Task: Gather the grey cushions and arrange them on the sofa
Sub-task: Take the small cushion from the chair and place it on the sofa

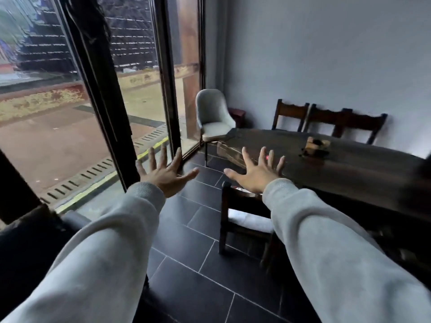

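Dark tiled floor (198,252) met tall black-framed windows (140,89); a grey chair (213,117) stood beside the long dark table (349,164).

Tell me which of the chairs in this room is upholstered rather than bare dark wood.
The pale grey padded chair in the corner by the window. The chairs against the wall and the near one have dark wooden frames.

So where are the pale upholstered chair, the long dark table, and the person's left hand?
pale upholstered chair (213,106): head view, on its backrest.
long dark table (349,164): head view, on bare tabletop.
left hand (165,177): head view, on the back of the hand.
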Demonstrator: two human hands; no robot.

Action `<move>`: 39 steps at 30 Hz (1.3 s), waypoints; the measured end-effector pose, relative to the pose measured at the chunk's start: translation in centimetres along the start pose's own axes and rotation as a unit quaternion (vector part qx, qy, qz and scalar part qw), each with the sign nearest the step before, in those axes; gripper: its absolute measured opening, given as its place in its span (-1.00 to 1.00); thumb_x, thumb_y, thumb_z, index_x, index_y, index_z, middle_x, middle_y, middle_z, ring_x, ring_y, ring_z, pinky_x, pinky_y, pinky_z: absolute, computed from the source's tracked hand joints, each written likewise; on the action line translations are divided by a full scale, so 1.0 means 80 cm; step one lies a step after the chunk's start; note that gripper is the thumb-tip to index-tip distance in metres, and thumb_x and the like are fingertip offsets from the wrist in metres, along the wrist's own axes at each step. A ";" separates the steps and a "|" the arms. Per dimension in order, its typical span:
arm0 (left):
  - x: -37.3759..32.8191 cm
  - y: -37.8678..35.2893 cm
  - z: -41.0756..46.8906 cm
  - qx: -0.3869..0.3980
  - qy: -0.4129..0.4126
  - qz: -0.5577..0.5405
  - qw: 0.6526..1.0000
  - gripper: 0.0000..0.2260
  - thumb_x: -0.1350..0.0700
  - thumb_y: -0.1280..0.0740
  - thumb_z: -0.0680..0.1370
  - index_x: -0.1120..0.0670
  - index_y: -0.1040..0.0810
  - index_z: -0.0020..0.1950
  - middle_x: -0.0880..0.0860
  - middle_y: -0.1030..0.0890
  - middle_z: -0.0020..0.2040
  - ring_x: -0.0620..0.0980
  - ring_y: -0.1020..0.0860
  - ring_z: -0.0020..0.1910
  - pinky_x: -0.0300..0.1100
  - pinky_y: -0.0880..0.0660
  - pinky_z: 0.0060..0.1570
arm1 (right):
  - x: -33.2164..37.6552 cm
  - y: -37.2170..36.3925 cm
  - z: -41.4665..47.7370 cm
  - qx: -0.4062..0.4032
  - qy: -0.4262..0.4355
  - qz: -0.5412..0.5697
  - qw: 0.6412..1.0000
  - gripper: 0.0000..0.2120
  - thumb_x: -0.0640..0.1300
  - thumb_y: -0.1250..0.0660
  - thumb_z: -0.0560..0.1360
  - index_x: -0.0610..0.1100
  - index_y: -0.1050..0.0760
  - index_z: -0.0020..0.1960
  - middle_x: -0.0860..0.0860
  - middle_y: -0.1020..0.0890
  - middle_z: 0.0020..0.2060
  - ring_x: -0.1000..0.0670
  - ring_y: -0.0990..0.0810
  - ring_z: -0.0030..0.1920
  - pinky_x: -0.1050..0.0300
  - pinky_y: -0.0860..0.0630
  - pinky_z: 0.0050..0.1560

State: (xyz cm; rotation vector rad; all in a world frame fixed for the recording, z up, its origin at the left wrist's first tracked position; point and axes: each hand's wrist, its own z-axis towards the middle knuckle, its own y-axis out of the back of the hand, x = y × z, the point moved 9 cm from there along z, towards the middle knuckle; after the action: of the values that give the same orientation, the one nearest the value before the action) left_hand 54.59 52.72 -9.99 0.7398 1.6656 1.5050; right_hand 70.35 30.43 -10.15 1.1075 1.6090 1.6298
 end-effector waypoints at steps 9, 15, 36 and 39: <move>-0.244 -0.021 -0.026 0.010 -0.132 0.005 0.991 -0.08 -0.67 0.18 0.32 -0.33 0.27 0.60 -0.05 0.40 0.63 0.15 0.41 0.58 0.43 0.31 0.45 | -0.230 0.045 -0.075 -0.017 -0.126 0.036 0.991 0.06 0.72 0.13 0.33 0.24 0.27 0.67 -0.24 0.27 0.66 -0.31 0.37 0.62 -0.42 0.49 0.45; -0.391 -0.046 -0.016 0.038 -0.177 0.005 0.984 0.03 -0.69 0.24 0.18 -0.34 0.22 0.61 -0.05 0.38 0.64 0.15 0.41 0.58 0.41 0.33 0.45 | -0.372 0.061 -0.101 -0.021 -0.151 0.051 0.987 0.00 0.70 0.12 0.37 0.26 0.28 0.66 -0.21 0.26 0.67 -0.31 0.36 0.63 -0.40 0.46 0.46; -0.790 -0.294 0.043 0.144 -0.224 -0.032 0.964 -0.19 -0.56 0.01 0.46 -0.26 0.04 0.65 -0.13 0.04 0.69 0.12 0.16 0.65 0.35 0.19 0.50 | -0.880 -0.043 -0.124 0.088 -0.325 0.081 0.938 -0.13 0.55 0.08 0.53 0.16 0.16 0.70 -0.23 0.05 0.69 -0.32 0.10 0.66 -0.39 0.25 0.55; -0.817 -0.345 0.067 0.175 -0.224 -0.021 0.959 -0.18 -0.56 -0.01 0.47 -0.26 0.05 0.65 -0.12 0.06 0.69 0.13 0.16 0.65 0.32 0.24 0.50 | -0.907 -0.089 -0.107 0.116 -0.331 0.089 0.932 -0.14 0.54 0.08 0.54 0.15 0.15 0.70 -0.23 0.04 0.69 -0.33 0.08 0.66 -0.40 0.23 0.55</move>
State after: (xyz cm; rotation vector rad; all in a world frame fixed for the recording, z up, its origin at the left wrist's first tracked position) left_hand 96.57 -2.01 -27.31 1.1319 1.5891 0.9256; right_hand 96.77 -35.79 -27.63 1.7388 1.2824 0.9964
